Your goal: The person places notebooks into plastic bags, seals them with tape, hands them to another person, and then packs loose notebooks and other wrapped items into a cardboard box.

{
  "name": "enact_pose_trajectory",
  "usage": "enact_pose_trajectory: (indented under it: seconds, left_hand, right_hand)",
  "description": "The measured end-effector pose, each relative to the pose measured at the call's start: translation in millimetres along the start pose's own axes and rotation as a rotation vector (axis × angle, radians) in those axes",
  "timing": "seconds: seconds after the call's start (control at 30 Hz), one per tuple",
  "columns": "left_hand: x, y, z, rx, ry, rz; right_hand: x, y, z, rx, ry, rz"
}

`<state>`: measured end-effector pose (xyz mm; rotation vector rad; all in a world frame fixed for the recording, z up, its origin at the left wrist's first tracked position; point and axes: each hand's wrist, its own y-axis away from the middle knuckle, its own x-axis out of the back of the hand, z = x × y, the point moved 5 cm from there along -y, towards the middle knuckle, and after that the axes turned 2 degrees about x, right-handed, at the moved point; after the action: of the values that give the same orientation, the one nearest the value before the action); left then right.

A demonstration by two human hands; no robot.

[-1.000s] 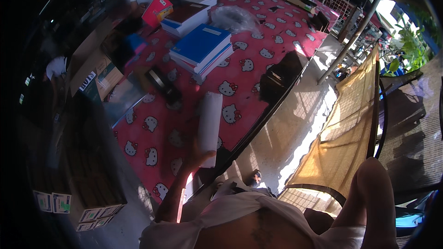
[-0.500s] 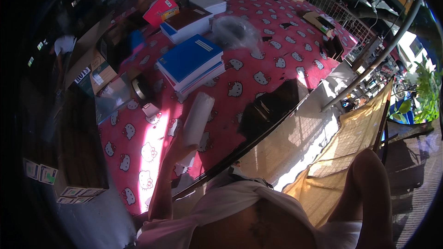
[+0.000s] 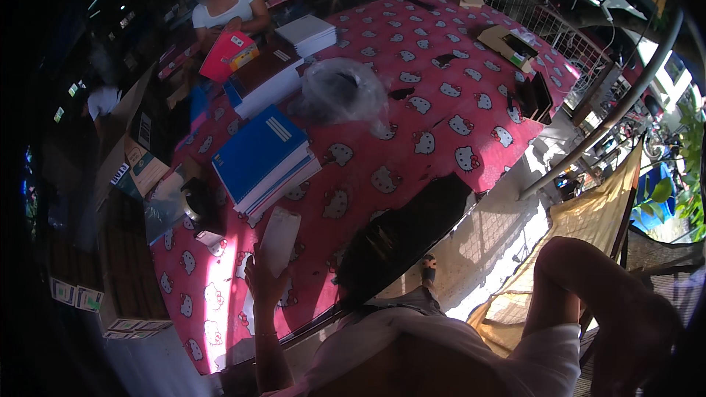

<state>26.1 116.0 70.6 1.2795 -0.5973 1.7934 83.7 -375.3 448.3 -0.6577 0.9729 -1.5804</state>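
Note:
My left hand is closed around the near end of a white oblong thing, which may be a wrapped packet. It is held over the near part of a pink tablecloth patterned with cat faces. Just beyond it lies a stack of notebooks with a blue cover on top. To the left of the stack is a dark tape dispenser or tape roll. My right arm is bent at the right, its forearm running toward the lower right rim; the hand itself does not show.
Across the table a person handles a red notebook. Farther stacks of books and a clear plastic bag lie nearby. Cardboard boxes stand left. A black, flat-looking shape lies along the near edge; a pole rises right.
My view has shifted, so the table contents sit farther left. The white thing remains in my left hand and appears flatter and lower over the cloth. My right forearm has swung outward to the right.

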Motion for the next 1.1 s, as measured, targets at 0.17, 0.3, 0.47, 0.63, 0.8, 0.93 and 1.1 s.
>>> enact_pose_trajectory:
  seconds: [0.17, 0.3, 0.47, 0.63, 0.8, 0.93, 1.1]
  left_hand:
    - [-31, 2, 48, 0.153, -0.084, 0.426]
    - [-58, -26, 91, 0.276, -0.119, 0.382]
    - [-24, 42, 32, 0.646, -0.115, 0.411]
    - [-19, 107, 8, 0.711, -0.171, 0.528]
    - [-25, 112, -1, 0.736, -0.204, 0.531]
    - [-13, 84, -19, 0.734, -0.173, 0.494]
    - [17, 53, -37, 0.441, -0.125, 0.636]
  right_hand:
    - [40, 285, 226, -1.331, 0.210, -0.322]
    - [175, 571, 323, -1.224, 0.681, -0.961]
    - [169, 657, 364, -1.449, 1.213, -1.653]
    - [140, 679, 376, -1.547, 1.098, -1.648]
    - [153, 695, 364, -1.279, 1.148, -1.647]
    - [157, 686, 341, -1.248, 0.935, -1.524]
    - [-2, 563, 200, -1.176, 0.202, -1.384]
